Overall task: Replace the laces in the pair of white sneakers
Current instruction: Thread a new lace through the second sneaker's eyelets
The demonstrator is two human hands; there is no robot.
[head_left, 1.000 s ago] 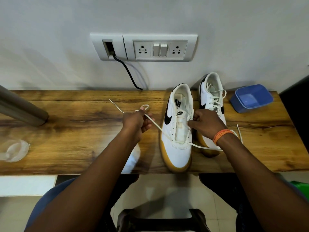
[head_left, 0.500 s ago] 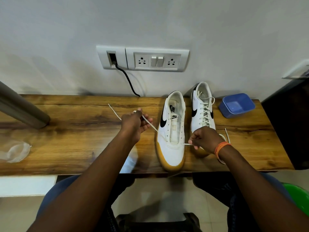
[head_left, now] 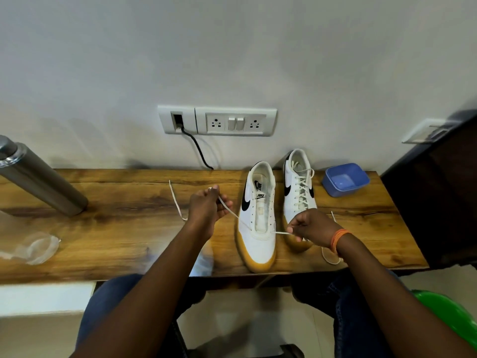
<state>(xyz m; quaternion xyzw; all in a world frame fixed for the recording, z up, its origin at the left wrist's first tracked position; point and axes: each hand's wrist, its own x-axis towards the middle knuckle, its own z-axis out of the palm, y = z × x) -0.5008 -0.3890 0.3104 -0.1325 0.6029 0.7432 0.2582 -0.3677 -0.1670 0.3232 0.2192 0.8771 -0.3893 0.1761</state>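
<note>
Two white sneakers with black swooshes and tan soles stand on the wooden shelf, toes toward me. The left sneaker has an open tongue and one white lace threaded only through its lowest eyelets. My left hand pinches the lace's left half, which trails on to the left across the wood. My right hand pinches the right half just beside the shoe's toe. The right sneaker behind my right hand is fully laced.
A steel bottle leans at the far left, with a clear plastic lid near the front edge. A blue plastic tub sits at the back right. A wall socket plate with a black cable is above. A dark cabinet borders the right.
My right hand has come down from the shoe's upper eyelets to beside its toe, pulling the lace out to the right. The camera has tilted up and back.
</note>
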